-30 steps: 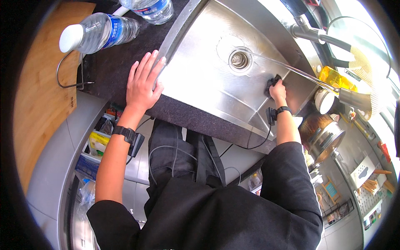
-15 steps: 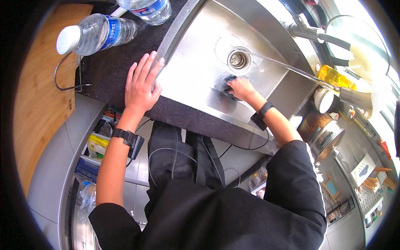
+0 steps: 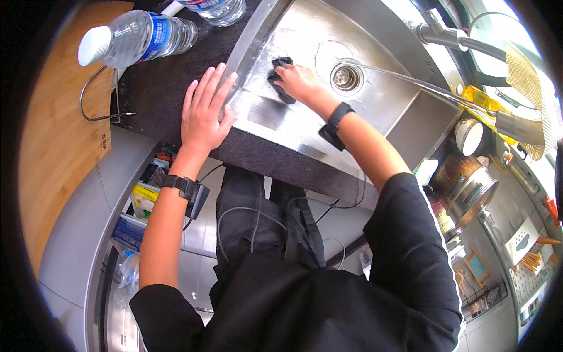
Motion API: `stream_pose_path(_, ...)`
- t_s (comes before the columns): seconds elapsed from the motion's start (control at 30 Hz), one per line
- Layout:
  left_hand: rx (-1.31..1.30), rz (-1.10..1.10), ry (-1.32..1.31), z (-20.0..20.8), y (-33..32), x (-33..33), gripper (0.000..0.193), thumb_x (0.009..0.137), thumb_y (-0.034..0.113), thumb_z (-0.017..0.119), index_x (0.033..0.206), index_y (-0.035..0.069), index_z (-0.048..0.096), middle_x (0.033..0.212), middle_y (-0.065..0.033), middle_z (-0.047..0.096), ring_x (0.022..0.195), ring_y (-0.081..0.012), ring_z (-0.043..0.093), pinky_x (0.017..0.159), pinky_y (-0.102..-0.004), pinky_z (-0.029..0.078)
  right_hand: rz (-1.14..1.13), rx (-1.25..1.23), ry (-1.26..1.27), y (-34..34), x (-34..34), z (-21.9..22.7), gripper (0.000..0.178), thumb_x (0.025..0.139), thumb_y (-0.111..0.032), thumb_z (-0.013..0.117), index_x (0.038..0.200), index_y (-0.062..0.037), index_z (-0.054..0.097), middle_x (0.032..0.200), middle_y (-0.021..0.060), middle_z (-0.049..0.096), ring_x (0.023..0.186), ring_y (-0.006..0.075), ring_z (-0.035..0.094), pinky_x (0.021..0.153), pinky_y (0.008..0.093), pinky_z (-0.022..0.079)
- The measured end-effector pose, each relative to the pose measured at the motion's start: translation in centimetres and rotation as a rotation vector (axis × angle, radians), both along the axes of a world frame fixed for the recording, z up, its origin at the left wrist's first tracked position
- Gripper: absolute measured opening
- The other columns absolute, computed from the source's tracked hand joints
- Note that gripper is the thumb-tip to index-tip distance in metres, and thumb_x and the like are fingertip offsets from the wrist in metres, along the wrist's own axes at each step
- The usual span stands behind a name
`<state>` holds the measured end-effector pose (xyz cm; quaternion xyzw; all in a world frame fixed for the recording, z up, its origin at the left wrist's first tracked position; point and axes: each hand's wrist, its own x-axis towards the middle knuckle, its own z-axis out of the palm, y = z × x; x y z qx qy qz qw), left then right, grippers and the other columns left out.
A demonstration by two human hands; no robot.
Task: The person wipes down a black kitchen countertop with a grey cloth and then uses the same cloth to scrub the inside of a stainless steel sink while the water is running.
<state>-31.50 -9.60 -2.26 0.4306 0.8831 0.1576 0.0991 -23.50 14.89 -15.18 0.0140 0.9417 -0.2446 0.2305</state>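
Inside the stainless steel sink (image 3: 366, 111), my right hand (image 3: 296, 80) presses a dark, crumpled cloth (image 3: 283, 88) against the metal, left of the round drain (image 3: 346, 78). Its fingers are closed on the cloth, partly covering it. My left hand (image 3: 205, 111) lies flat with fingers stretched on the dark countertop (image 3: 158, 94), its fingertips by the sink's left rim. Nothing is in that hand. A thin metal tap spout (image 3: 410, 94) reaches across the sink from the right toward the drain.
A clear bottle with a white cap (image 3: 129, 40) lies at the left beside a wooden board (image 3: 64, 146); another bottle (image 3: 217, 10) is behind it. At the right are a white bowl (image 3: 469, 136), a metal pot (image 3: 472, 193) and a mesh strainer (image 3: 528, 88).
My right hand has swept the dark cloth leftward across the sink, from near the drain toward the left wall. My left hand keeps its place on the counter; the view has shifted slightly.
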Motion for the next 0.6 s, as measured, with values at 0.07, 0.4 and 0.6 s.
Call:
stream_pose_path(0.07, 0.014, 0.003, -0.002, -0.2, -0.1, -0.1, 0.065, 0.084, 0.013, 0.057, 0.148, 0.018, 0.046, 0.158, -0.0076, 0.039, 0.147, -0.0261, 0.035, 0.119, -0.0477, 0.027, 0.043, -0.027, -0.055, 1.6, 1.6, 1.1, 0.029, 0.089, -0.029, 0.069, 0.108, -0.0071, 0.067, 0.102, 0.0124, 0.07, 0.096, 0.0335, 0.069, 0.081, 0.0444, 0.056)
stream_pose_path(0.4, 0.028, 0.026, -0.053, 0.2, -0.1, -0.1, 0.068, 0.083, 0.015, 0.061, 0.149, 0.021, 0.046, 0.157, -0.0048, 0.04, 0.146, -0.0231, 0.037, 0.119, -0.047, 0.029, 0.568, -0.028, -0.077, 6.5, 9.9, 0.0, 0.05, 0.087, -0.012, 0.058, 0.137, -0.0095, 0.056, 0.115, 0.0048, 0.058, 0.112, 0.0231, 0.057, 0.096, 0.0335, 0.052)
stream_pose_path(0.6, -0.009, 0.023, -0.057, 0.2, -0.2, -0.1, 0.066, 0.083, 0.014, 0.061, 0.148, 0.02, 0.048, 0.157, -0.0047, 0.041, 0.145, -0.0228, 0.037, 0.118, -0.0468, 0.03, 0.583, 0.028, 0.249, 1.2, 3.7, -1.7, 0.05, 0.089, -0.012, 0.054, 0.139, -0.0121, 0.055, 0.112, 0.0022, 0.055, 0.107, 0.0201, 0.059, 0.091, 0.0327, 0.053)
